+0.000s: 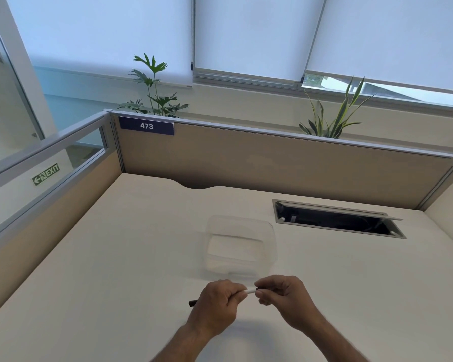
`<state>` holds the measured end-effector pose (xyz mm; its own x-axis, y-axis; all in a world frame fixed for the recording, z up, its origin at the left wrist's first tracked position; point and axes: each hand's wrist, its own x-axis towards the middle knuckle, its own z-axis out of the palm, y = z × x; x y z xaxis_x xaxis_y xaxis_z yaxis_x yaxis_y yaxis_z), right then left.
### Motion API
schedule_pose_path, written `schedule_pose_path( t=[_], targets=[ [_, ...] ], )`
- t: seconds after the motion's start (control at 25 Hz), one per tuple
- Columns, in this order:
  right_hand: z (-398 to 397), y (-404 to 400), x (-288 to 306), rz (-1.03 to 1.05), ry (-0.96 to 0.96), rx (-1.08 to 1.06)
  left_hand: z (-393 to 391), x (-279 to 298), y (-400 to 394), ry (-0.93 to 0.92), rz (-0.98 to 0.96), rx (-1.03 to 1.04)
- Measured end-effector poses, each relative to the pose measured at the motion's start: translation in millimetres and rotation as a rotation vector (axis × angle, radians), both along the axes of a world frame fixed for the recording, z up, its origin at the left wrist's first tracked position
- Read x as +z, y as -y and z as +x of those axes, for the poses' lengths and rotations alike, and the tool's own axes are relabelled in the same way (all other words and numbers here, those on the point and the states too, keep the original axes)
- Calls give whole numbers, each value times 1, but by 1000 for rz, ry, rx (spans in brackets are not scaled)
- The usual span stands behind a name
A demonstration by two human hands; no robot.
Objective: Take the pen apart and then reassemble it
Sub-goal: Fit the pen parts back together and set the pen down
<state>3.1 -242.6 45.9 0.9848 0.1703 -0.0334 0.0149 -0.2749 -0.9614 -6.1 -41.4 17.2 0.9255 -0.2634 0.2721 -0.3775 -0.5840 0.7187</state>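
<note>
I see pen (250, 291) lying crosswise, left to right, above bench (115, 257). Left hand (215, 304) grip wraps barrel; right hand (283, 296) pinches white end. Pull apart along axis, I judge.

An office: a partition (272, 163) numbered 473 walls the desk (115, 257).

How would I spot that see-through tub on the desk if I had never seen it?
Find the cream desk with the dark rectangular cable hatch. Left of the hatch, just beyond the person's hands, sits a clear, rounded-square plastic container. It is the only transparent object there, nearly invisible against the desktop.
</note>
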Motion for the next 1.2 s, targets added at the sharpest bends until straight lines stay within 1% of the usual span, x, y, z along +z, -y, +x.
schedule_pose_path(
  t=[0.28, 0.48, 0.6, 0.72, 0.92, 1.08, 1.2],
  targets=[
    [-4, -3, -4, 5, 22, 24, 1, 18, -5, -196, 8, -92],
    [-8, -3, -4, 35, 26, 41, 5, 31, -9, -478, -52, -208],
    [-10, -3, -3, 31, 44, 44, 6, 35, -10, -543, -62, -268],
    [-9, -2, -2, 32, 65, 50, 7, 37, -6, -496, -16, -242],
    [-7, 0, -2, 58, 81, 8, 10, 33, 2, -308, 38, -142],
    [-7, -2, -1, 74, 94, -47, 10, 24, 7, -141, 36, -83],
    [-8, -3, -1, 81, 85, -70, 9, 22, 9, -69, 35, -27]
  ],
)
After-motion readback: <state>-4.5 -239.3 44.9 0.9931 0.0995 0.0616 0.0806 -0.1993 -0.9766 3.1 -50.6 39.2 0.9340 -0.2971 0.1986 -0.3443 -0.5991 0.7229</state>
